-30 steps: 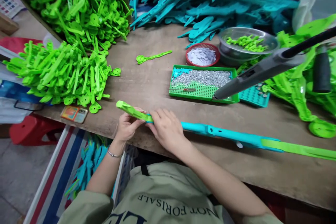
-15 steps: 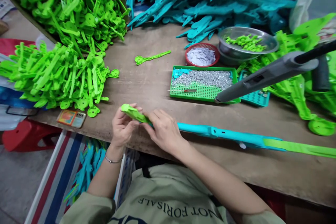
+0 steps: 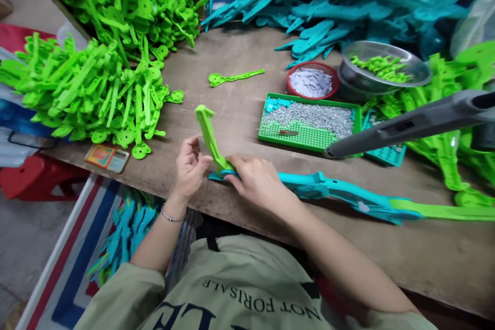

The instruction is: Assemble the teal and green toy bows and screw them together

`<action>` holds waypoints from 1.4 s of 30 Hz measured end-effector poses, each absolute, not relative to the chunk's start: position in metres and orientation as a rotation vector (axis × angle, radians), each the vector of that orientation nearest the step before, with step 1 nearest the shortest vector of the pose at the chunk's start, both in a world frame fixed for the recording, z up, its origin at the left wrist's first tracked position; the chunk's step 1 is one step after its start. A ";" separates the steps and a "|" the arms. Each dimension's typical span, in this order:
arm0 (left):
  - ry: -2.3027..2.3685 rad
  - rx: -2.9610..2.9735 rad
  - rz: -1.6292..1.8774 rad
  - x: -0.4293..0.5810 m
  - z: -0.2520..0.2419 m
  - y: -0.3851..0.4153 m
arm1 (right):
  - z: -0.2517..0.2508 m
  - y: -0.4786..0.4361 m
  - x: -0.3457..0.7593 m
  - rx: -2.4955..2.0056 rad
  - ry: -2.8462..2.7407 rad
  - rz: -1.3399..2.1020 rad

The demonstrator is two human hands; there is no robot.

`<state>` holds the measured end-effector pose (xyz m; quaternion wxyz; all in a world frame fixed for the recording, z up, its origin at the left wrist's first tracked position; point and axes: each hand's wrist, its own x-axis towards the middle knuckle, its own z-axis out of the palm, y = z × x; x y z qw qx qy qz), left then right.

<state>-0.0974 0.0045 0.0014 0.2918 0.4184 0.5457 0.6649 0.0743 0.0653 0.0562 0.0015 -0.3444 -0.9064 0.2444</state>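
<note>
My right hand (image 3: 261, 180) grips the left end of a long turquoise plastic part (image 3: 340, 193) lying along the table's front edge, thumb and fingers around the joint. From that joint a bright green plastic arm (image 3: 209, 134) stands up, tilted left, with a hooked tip. My left hand (image 3: 191, 167) is just left of the green arm, fingers loosely curled and apart, holding nothing; its thumb tip is close to the arm's base, and whether it touches I cannot tell. A green strip (image 3: 452, 211) extends from the turquoise part's right end.
A grey electric screwdriver-like tool (image 3: 406, 126) slants over a green tray (image 3: 309, 139) of small metal pieces. Behind are a red basket (image 3: 290, 85) and a metal bowl (image 3: 423, 72). Green parts (image 3: 88, 93) heap at left, turquoise parts (image 3: 309, 5) at back. A phone (image 3: 107, 159) lies near the edge.
The green arm has swung from lying low in my left hand to standing upright. My left hand has let go of it. The view has shifted slightly.
</note>
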 end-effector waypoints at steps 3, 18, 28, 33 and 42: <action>1.389 0.864 1.849 -0.087 -0.020 -0.010 | 0.060 0.075 0.078 -1.098 -2.776 0.836; 1.073 0.074 1.842 0.002 -0.005 -0.024 | 0.076 0.101 0.050 -0.966 -2.359 1.738; 1.080 0.014 1.745 0.001 -0.011 -0.035 | 0.053 0.113 0.003 -1.107 -1.626 2.261; 1.040 0.043 1.688 -0.001 -0.006 -0.041 | 0.049 0.107 -0.010 -0.948 -1.911 2.122; 1.082 0.069 1.652 -0.007 -0.010 -0.046 | 0.042 0.102 -0.015 -0.823 -2.488 1.852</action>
